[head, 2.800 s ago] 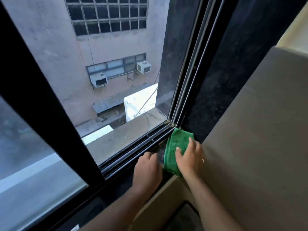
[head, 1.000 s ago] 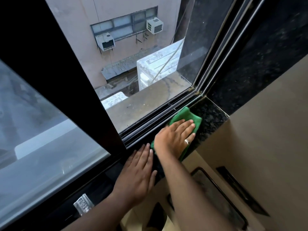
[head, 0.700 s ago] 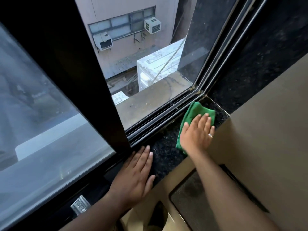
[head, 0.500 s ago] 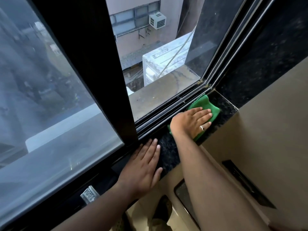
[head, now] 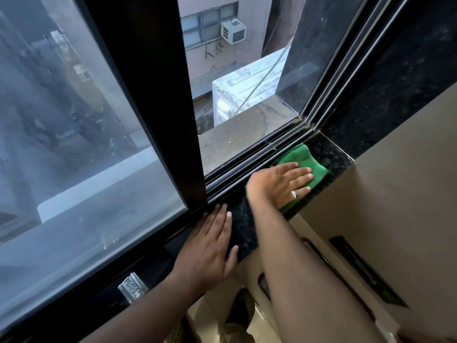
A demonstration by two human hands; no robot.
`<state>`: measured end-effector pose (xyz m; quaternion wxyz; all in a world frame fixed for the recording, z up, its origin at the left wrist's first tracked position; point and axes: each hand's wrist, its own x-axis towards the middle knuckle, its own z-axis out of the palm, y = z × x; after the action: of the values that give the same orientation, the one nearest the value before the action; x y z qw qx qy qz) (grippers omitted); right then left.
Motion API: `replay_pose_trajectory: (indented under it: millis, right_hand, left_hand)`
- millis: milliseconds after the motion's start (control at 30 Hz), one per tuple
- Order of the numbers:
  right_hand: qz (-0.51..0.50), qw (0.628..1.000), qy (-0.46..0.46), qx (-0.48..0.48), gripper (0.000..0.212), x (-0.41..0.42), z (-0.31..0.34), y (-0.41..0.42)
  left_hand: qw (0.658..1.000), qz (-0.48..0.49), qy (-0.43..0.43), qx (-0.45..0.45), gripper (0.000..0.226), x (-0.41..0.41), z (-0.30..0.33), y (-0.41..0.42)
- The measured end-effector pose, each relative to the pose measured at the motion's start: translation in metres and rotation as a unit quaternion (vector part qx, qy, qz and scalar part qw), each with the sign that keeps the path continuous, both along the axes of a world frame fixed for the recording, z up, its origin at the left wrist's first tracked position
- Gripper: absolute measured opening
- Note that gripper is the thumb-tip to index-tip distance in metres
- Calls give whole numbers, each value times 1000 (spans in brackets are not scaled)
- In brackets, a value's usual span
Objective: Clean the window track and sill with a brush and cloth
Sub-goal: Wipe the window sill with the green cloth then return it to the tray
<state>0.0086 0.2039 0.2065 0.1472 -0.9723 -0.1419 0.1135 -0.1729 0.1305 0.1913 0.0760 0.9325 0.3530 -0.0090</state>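
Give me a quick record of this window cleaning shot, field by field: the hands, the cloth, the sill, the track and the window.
right hand: flat, palm down, pressing the cloth onto the sill; ring on one finger
left hand: flat on the sill, empty, beside the window frame
cloth: green, folded, partly under the right hand, near the sill's right end
sill: dark speckled stone
track: dark parallel rails just beyond the cloth
window: slid open on the right
brush: not in view
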Motion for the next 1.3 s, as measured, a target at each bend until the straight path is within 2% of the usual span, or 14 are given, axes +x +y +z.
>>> replay_pose_trajectory:
  millis: [67, 233, 300, 433, 600, 700, 833, 900, 1067, 1200, 1300]
  right_hand:
    - [19, 999, -10, 24, 61, -25, -4, -1]
    - [203, 977, -62, 17, 65, -36, -17, -62]
    - [204, 977, -63, -5, 67, -7, -18, -75]
    - [129, 988, -68, -48, 66, 44, -12, -46]
    - [166, 982, -72, -53, 64, 31, -11, -4]
    - [258, 962, -88, -16, 62, 24, -16, -37]
    - [382, 922, -66, 10, 66, 43, -18, -92]
    - [371, 925, -79, -7, 65, 72, -18, -92]
    - [228, 968, -74, -72, 66, 124, -11, -23]
    - [121, 991, -43, -41, 67, 106, -7, 17]
    - [95, 995, -37, -8, 67, 59, -9, 9]
  left_hand:
    - [1000, 6, 1, 4, 70, -1, 0, 0]
    - [1000, 1, 9, 5, 71, -2, -1, 0]
    - [1000, 1, 0, -2, 71, -1, -1, 0]
    - [999, -33, -10, 8, 70, -2, -1, 0]
    - [995, -101, 0, 12, 64, -2, 1, 5]
    - [991, -134, 5, 0, 63, -3, 1, 8]
    - [985, -174, 16, -6, 62, -4, -1, 12]
    - [980, -199, 14, -13, 61, -2, -2, 14]
    - [973, -231, 11, -23, 60, 1, -2, 18]
    - [974, -225, 1, -31, 60, 3, -4, 18]
    - [974, -225, 7, -34, 60, 3, -5, 20]
